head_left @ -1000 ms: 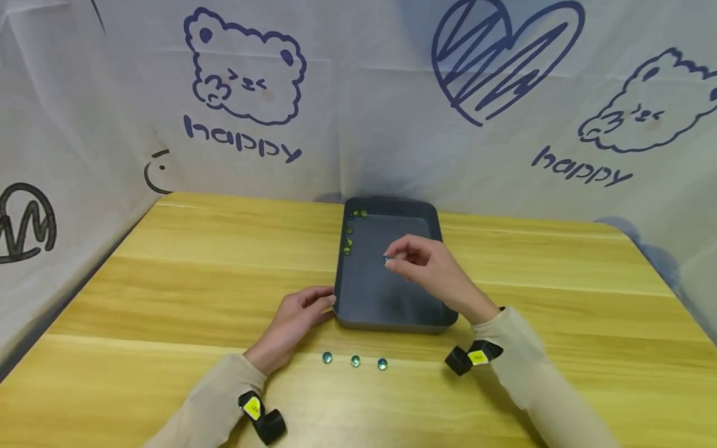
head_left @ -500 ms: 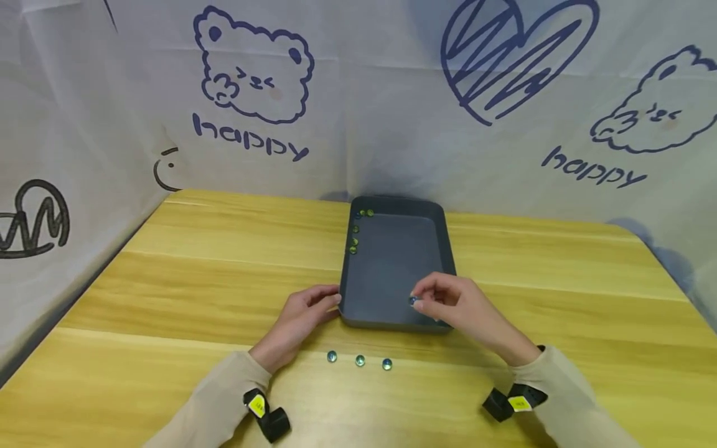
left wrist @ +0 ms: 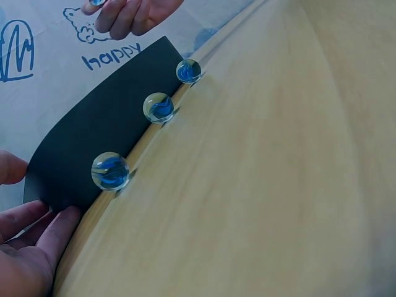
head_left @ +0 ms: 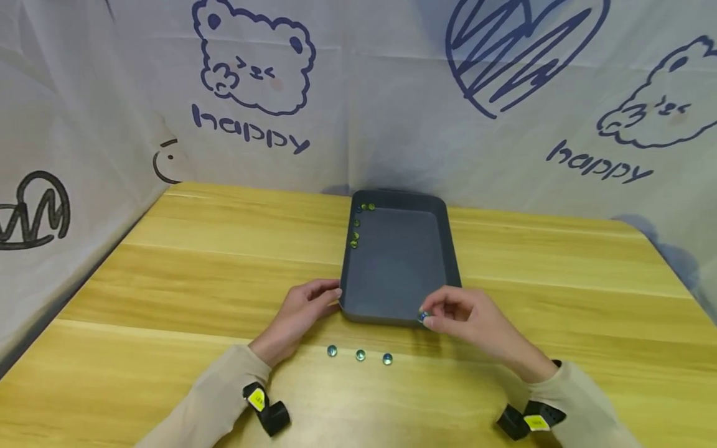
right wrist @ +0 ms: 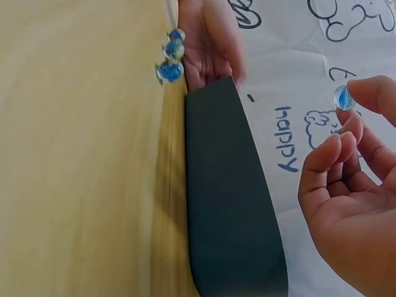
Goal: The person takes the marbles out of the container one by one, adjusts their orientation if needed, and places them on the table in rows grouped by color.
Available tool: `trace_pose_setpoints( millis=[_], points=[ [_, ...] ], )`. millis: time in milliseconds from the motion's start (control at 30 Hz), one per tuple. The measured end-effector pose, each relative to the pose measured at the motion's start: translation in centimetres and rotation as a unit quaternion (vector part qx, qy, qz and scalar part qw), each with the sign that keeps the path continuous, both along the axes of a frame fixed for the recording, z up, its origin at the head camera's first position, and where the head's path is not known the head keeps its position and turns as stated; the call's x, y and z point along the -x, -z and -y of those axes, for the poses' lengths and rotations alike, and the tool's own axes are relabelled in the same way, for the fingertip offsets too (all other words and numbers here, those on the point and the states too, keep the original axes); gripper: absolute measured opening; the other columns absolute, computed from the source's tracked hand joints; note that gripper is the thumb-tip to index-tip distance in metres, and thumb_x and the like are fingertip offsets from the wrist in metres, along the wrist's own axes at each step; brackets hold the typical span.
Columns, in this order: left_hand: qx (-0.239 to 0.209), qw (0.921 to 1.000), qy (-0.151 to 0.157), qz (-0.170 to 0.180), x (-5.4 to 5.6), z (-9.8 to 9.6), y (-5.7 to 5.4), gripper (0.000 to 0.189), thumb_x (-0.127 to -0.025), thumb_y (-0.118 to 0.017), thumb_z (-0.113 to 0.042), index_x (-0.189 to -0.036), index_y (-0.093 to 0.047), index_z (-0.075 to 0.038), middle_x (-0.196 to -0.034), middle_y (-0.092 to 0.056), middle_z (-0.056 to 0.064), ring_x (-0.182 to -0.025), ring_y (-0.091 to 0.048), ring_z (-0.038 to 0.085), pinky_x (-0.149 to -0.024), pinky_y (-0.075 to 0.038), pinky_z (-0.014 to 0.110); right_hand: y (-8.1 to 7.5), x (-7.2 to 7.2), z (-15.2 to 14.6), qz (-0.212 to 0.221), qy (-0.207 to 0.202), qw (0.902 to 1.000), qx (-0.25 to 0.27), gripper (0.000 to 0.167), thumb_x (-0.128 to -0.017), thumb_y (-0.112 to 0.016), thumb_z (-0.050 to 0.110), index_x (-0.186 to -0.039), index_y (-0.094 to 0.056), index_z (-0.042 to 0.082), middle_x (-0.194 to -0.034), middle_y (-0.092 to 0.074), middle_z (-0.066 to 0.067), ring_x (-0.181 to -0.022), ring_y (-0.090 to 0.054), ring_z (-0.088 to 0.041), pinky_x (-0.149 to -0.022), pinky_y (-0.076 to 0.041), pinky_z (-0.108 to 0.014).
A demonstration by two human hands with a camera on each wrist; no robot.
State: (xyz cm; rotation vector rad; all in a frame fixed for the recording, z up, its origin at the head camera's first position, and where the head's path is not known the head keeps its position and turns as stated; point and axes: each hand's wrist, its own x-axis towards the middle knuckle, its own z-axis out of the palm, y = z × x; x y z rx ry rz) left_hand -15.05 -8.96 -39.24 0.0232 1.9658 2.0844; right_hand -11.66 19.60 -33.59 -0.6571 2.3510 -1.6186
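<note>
A blue-swirled glass marble (head_left: 423, 317) is pinched between the thumb and index finger of my right hand (head_left: 476, 320), over the near right corner of the dark grey tray (head_left: 398, 267). The right wrist view shows this marble (right wrist: 344, 98) at the fingertips. My left hand (head_left: 297, 314) touches the tray's near left side with thumb and extended fingers. In front of the tray, three marbles stand in a spaced row: a left one (head_left: 332, 351), a middle one (head_left: 361, 355) and a right one (head_left: 388, 359). Several yellow-green marbles (head_left: 356, 236) lie along the tray's inner left wall.
The tray stands on a wood-grain table (head_left: 224, 249), its far end near a white cloth backdrop (head_left: 386, 124) with blue drawings. Cloth also hangs at the left. Each wrist wears a black camera, such as the left wrist camera (head_left: 273, 418).
My right hand has moved from above the tray's middle toward its near right corner, still pinching the marble. My left hand stays at the tray's side. The head view has shifted slightly.
</note>
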Motion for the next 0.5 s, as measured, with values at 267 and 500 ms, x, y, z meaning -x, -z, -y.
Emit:
trace_pose_setpoints(
  millis=[267,500],
  points=[
    [0.002,1.0000,-0.005,0.000,0.1,-0.1,-0.1,0.035,-0.097,-0.055,-0.006,-0.128,-0.055,0.011,-0.129,-0.055,0.024,-0.116,-0.056,0.032,-0.094,-0.053,0.034,0.3,-1.1,0.0,0.000,-0.031,0.9994,0.016,0.008,-0.092,-0.065,0.005,-0.099,-0.067,0.002,-0.081,-0.057,-0.003,-0.062,-0.047,-0.012,-0.050,-0.044,-0.024],
    [-0.002,1.0000,-0.005,0.006,0.3,-0.2,0.1,0.035,-0.097,-0.055,-0.006,-0.128,-0.055,0.010,-0.129,-0.055,0.024,-0.117,-0.056,0.032,-0.094,-0.053,0.033,1.1,-1.6,-0.2,0.013,-0.065,0.9975,0.024,0.009,-0.093,-0.062,0.004,-0.102,-0.066,0.003,-0.079,-0.060,-0.002,-0.059,-0.053,-0.020,-0.048,-0.049,-0.025]
  ],
)
